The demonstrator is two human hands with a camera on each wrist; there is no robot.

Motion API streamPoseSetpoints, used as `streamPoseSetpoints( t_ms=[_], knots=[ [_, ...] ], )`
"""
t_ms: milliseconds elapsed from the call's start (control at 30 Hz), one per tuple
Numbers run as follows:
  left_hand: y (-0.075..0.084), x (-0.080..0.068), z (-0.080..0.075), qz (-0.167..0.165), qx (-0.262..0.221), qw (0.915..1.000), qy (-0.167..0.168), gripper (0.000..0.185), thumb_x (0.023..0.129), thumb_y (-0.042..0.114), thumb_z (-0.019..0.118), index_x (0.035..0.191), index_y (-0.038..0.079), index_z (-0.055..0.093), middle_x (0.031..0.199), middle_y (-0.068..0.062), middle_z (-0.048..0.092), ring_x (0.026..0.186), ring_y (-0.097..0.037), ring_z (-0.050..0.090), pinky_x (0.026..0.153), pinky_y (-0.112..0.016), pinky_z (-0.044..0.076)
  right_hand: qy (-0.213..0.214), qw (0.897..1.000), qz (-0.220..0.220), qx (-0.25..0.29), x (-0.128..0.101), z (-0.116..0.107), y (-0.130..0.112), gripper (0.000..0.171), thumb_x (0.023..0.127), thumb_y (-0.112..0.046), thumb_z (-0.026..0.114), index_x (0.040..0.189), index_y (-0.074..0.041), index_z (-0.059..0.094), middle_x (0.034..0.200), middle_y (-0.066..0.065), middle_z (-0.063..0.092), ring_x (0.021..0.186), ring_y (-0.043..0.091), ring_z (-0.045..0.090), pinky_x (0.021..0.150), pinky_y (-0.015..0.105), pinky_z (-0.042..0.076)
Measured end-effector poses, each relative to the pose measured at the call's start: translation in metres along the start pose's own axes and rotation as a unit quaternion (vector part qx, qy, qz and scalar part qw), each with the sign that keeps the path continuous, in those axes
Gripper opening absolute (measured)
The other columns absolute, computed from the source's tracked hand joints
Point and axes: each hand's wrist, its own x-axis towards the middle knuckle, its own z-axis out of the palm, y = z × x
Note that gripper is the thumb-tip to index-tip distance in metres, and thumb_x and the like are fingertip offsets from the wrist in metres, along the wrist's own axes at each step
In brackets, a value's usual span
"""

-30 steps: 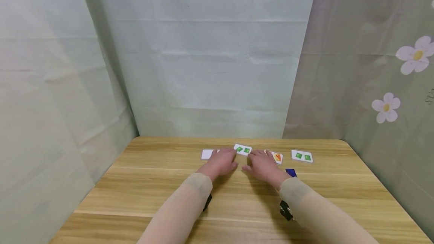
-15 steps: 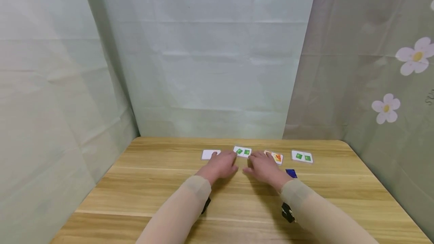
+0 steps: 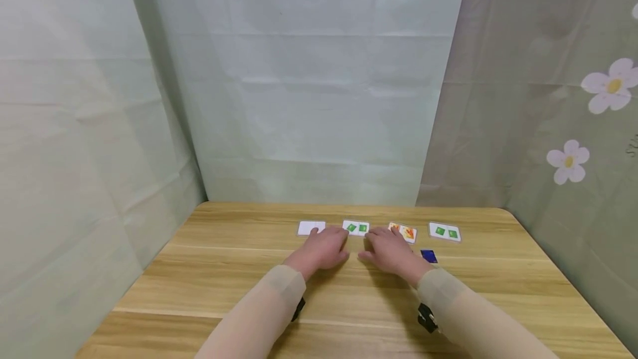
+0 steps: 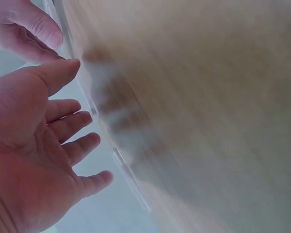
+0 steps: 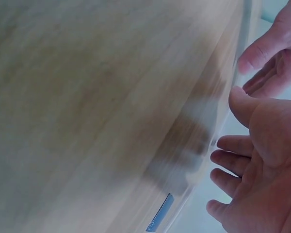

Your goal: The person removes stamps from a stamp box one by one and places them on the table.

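Note:
In the head view my left hand and right hand reach over the wooden table, palms down, thumbs toward each other. Between their fingertips, at its near corners, lies a white card with two green squares. Whether the fingertips press on it or only touch its edge I cannot tell. Beyond my left hand is a mostly white card, partly covered. A card with orange pictures lies partly behind my right hand. Both wrist views show the left hand and right hand with relaxed fingers, holding nothing.
Farther right lies another card with two green squares. A small dark blue piece lies beside my right wrist. Pale cloth hangs behind the table's far edge, with more cloth at both sides.
The middle card with green squares has slid slightly toward me and turned straighter. Both hands have drawn back a little with it. The other cards keep their places.

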Motion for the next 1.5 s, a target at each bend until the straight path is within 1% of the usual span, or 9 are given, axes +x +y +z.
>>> streamPoseSetpoints(
  t_ms=[233, 433, 567, 767, 1000, 1233, 1500],
  knots=[
    [0.000, -0.008, 0.002, 0.009, 0.013, 0.9999, -0.002, 0.062, 0.109, 0.038, 0.071, 0.161, 0.009, 0.055, 0.165, -0.008, 0.055, 0.155, -0.029, 0.047, 0.126, -0.067, 0.031, -0.001, 1.000, -0.008, 0.007, -0.004, 0.003, 0.001, 0.058, 0.106, -0.041, 0.076, 0.142, 0.004, 0.068, 0.151, 0.024, 0.063, 0.147, 0.041, 0.052, 0.125, 0.070, 0.030],
    [0.003, -0.017, 0.001, 0.009, 0.007, 0.9999, -0.007, 0.061, 0.109, 0.037, 0.071, 0.160, 0.010, 0.056, 0.164, -0.009, 0.055, 0.154, -0.030, 0.048, 0.126, -0.067, 0.030, -0.009, 1.000, -0.014, 0.005, -0.011, 0.002, -0.001, 0.058, 0.106, -0.040, 0.076, 0.143, 0.004, 0.068, 0.151, 0.023, 0.063, 0.148, 0.042, 0.052, 0.125, 0.069, 0.030],
    [0.005, -0.022, 0.001, 0.011, 0.004, 0.9999, -0.001, 0.058, 0.108, 0.037, 0.072, 0.158, 0.010, 0.058, 0.163, -0.009, 0.056, 0.153, -0.030, 0.048, 0.126, -0.067, 0.030, -0.009, 1.000, -0.024, 0.002, -0.015, 0.002, -0.002, 0.058, 0.106, -0.040, 0.077, 0.142, 0.004, 0.068, 0.149, 0.023, 0.064, 0.147, 0.042, 0.053, 0.124, 0.069, 0.031],
    [0.008, -0.030, 0.001, 0.013, 0.017, 0.9997, 0.008, 0.055, 0.108, 0.038, 0.072, 0.155, 0.011, 0.061, 0.160, -0.008, 0.060, 0.152, -0.029, 0.050, 0.125, -0.067, 0.032, -0.010, 0.999, -0.029, 0.010, -0.022, 0.003, -0.004, 0.058, 0.105, -0.041, 0.078, 0.141, 0.003, 0.069, 0.150, 0.022, 0.064, 0.148, 0.041, 0.052, 0.125, 0.068, 0.031],
    [0.011, -0.044, -0.001, 0.013, 0.020, 0.9997, 0.008, 0.056, 0.107, 0.037, 0.074, 0.155, 0.010, 0.061, 0.161, -0.007, 0.059, 0.153, -0.029, 0.049, 0.126, -0.069, 0.028, -0.009, 0.999, -0.043, 0.026, -0.031, -0.001, -0.010, 0.057, 0.104, -0.039, 0.079, 0.140, 0.005, 0.070, 0.149, 0.024, 0.065, 0.146, 0.044, 0.053, 0.125, 0.067, 0.031],
    [0.017, -0.058, -0.001, 0.024, 0.044, 0.9986, 0.013, 0.056, 0.105, 0.039, 0.077, 0.153, 0.012, 0.063, 0.159, -0.005, 0.061, 0.151, -0.028, 0.051, 0.124, -0.068, 0.032, -0.020, 0.998, -0.047, 0.034, -0.041, -0.006, -0.015, 0.060, 0.103, -0.042, 0.079, 0.140, 0.005, 0.069, 0.151, 0.025, 0.062, 0.147, 0.045, 0.052, 0.125, 0.067, 0.031],
    [0.022, -0.073, 0.000, 0.036, 0.049, 0.9981, 0.014, 0.056, 0.106, 0.039, 0.076, 0.154, 0.014, 0.063, 0.159, -0.005, 0.061, 0.150, -0.029, 0.052, 0.124, -0.068, 0.032, -0.029, 0.998, -0.053, 0.034, -0.053, -0.002, -0.014, 0.065, 0.103, -0.046, 0.079, 0.144, 0.003, 0.067, 0.154, 0.024, 0.060, 0.148, 0.045, 0.051, 0.125, 0.066, 0.032]
  ],
)
